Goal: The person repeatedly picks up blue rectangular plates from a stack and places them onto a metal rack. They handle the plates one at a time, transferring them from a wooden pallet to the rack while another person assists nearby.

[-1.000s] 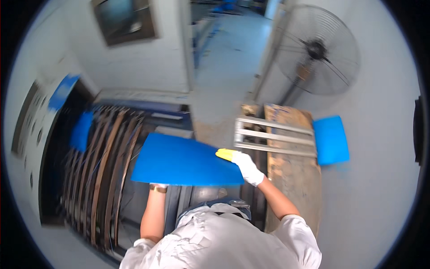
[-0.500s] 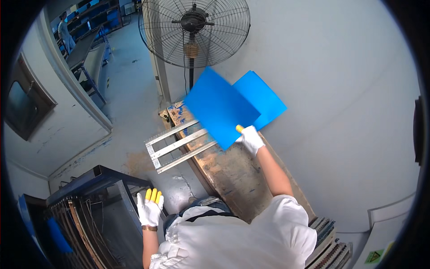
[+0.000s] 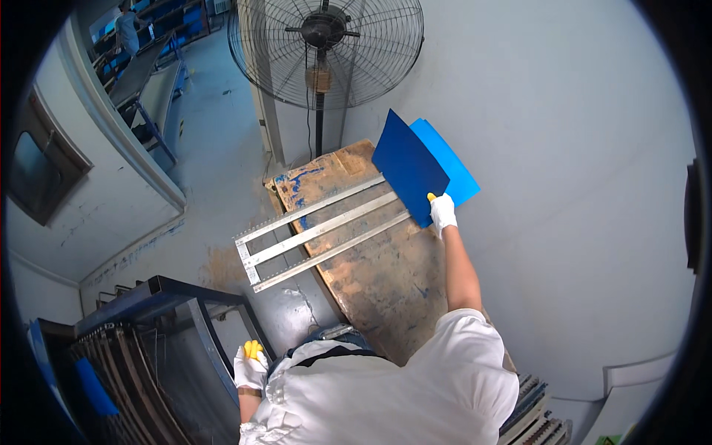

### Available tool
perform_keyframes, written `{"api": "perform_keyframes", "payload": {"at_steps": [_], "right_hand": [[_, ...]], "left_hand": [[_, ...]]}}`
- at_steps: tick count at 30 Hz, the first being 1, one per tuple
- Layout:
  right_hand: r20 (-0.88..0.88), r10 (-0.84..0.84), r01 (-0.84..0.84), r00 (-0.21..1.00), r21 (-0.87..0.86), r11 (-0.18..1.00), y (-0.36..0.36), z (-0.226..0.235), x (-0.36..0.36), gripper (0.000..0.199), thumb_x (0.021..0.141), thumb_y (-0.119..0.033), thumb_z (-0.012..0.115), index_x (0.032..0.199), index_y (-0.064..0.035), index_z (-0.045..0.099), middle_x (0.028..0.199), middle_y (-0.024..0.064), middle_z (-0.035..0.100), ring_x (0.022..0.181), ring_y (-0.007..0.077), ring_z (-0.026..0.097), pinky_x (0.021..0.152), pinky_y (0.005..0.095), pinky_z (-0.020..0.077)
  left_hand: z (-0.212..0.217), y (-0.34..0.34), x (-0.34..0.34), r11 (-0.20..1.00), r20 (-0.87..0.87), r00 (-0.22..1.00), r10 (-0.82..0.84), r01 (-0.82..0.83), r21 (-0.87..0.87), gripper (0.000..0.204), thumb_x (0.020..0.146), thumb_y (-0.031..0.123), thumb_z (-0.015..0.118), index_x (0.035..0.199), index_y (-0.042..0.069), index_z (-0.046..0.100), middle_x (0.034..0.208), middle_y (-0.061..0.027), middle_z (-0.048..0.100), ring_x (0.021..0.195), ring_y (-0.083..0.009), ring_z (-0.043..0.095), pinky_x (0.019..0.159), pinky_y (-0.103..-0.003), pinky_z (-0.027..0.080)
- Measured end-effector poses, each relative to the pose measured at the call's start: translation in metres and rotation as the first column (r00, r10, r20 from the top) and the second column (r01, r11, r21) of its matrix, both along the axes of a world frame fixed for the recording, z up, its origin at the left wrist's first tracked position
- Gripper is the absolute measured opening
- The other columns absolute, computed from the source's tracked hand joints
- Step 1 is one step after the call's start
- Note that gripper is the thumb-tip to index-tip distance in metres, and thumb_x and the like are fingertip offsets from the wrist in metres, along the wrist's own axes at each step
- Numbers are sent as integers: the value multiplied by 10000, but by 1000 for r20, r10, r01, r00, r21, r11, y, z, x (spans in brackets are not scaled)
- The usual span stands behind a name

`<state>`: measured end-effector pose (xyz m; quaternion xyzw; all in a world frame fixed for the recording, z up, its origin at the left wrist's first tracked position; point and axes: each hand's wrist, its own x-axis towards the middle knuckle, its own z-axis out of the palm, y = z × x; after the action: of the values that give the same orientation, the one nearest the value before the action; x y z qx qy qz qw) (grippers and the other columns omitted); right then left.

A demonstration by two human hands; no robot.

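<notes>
We see right hand [image 3: 443, 213] pinching dark blue sheet [image 3: 408, 167] by its near edge, lowering it flat onto far lighter sheet [image 3: 452, 167]; left hand [image 3: 250, 365] curled, holding nothing

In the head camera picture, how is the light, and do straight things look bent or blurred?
Head view: even, soft daylight with no harsh glare; the blue sheet in the right hand looks sharp, as does the left hand; the fisheye bows the metal rails and the wall edges, and a black rim darkens the corners.
</notes>
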<state>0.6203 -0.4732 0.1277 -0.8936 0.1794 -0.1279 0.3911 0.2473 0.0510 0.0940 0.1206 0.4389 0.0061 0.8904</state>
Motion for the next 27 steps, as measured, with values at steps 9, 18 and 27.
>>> {"api": "perform_keyframes", "payload": {"at_steps": [9,18,27], "right_hand": [[-170,-56,106,984,307,946,-14,8,-8,228,753,-167,601,830,25,504,661,105,532,474,179,496,428,306,430],[-494,90,44,865,253,967,-8,10,-27,356,786,-348,561,651,-20,538,578,90,541,492,211,536,416,347,422],[-666,501,-316,553,389,865,71,-11,-91,278,805,-307,533,770,-35,579,677,58,583,593,145,558,495,286,464]], "left_hand": [[-9,-18,-5,1000,-25,1000,-18,18,14,250,817,288,499,927,64,516,948,-80,556,847,-214,531,655,-301,478],[-16,-21,-17,1000,-28,999,18,-19,-23,253,818,291,500,929,65,516,958,-77,553,856,-218,528,669,-313,476],[-36,-11,-43,999,26,999,19,-18,-38,232,830,267,480,944,67,515,975,-71,550,869,-216,523,675,-315,474]]}}
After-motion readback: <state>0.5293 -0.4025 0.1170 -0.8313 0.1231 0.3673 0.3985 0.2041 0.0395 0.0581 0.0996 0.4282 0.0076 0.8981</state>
